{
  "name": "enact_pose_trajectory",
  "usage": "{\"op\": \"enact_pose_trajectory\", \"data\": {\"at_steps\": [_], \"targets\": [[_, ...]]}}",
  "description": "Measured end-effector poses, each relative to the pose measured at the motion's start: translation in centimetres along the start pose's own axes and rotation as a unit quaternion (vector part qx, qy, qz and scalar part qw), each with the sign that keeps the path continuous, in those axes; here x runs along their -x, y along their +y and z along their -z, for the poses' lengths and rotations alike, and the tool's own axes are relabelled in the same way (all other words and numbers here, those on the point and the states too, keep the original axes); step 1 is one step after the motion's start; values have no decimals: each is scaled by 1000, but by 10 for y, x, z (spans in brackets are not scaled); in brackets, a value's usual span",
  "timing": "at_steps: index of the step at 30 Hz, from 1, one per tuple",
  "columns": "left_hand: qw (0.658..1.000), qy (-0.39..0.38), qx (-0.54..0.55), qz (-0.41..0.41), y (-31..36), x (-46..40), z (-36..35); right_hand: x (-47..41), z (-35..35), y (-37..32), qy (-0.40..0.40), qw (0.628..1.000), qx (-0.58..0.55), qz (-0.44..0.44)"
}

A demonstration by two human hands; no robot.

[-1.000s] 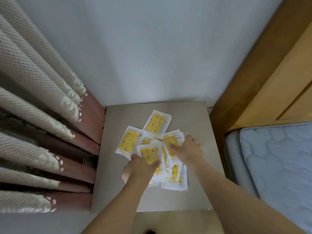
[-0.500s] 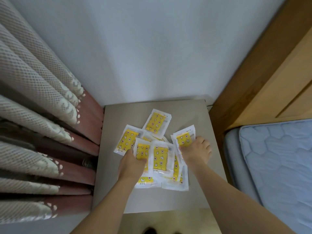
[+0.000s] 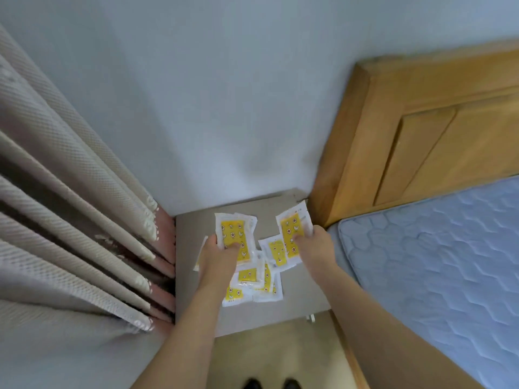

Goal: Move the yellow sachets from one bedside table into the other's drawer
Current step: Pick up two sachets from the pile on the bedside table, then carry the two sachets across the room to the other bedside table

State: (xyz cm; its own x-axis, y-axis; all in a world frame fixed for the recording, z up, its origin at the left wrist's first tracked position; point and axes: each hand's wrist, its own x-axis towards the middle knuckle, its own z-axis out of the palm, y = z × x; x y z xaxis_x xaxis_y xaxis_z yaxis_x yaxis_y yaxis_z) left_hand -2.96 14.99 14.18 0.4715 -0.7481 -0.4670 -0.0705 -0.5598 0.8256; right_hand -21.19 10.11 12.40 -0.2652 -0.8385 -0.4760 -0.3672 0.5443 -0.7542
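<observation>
Yellow sachets with white edges lie in a loose pile point(image 3: 259, 279) on the grey bedside table point(image 3: 297, 299). My left hand point(image 3: 217, 255) grips a small stack of sachets point(image 3: 234, 237) lifted above the pile, thumb on its yellow face. My right hand point(image 3: 313, 247) pinches another sachet point(image 3: 293, 228) raised over the table's right side. One more sachet point(image 3: 276, 249) lies between the two hands. No drawer is visible.
Beige and pink curtains point(image 3: 84, 220) hang close on the left. A wooden headboard point(image 3: 421, 130) and a blue quilted mattress point(image 3: 435, 262) flank the table on the right. The white wall stands behind. Tan floor point(image 3: 275, 352) and dark shoe tips lie below.
Both hands have lifted sachets off the pile: the left now holds a stack upright, the right raised one sachet. The camera view has shifted toward the bed.
</observation>
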Motion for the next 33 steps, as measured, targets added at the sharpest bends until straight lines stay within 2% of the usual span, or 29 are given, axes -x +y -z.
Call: {"op": "enact_pose_trajectory", "data": {"at_steps": [5,9,12,15,20,25,33], "targets": [[994,-76,56,-47,85,88,-4,89,110,-52,71,986,-146,24],[979,-135,39,-147,145,138,-32,139,191,-66,151,960,-222,79],[955,-204,30,-213,177,180,-70,179,245,-52,252,929,-257,90],[926,-281,54,-245,185,235,-116,226,297,-25,338,885,-306,93],[863,-421,27,-276,166,365,-170,321,374,48,462,809,-359,55],[782,-532,-13,-325,127,515,-204,438,437,139,564,724,-393,43],[660,-676,-27,-328,-5,780,-235,659,516,320,682,605,-411,4]]}}
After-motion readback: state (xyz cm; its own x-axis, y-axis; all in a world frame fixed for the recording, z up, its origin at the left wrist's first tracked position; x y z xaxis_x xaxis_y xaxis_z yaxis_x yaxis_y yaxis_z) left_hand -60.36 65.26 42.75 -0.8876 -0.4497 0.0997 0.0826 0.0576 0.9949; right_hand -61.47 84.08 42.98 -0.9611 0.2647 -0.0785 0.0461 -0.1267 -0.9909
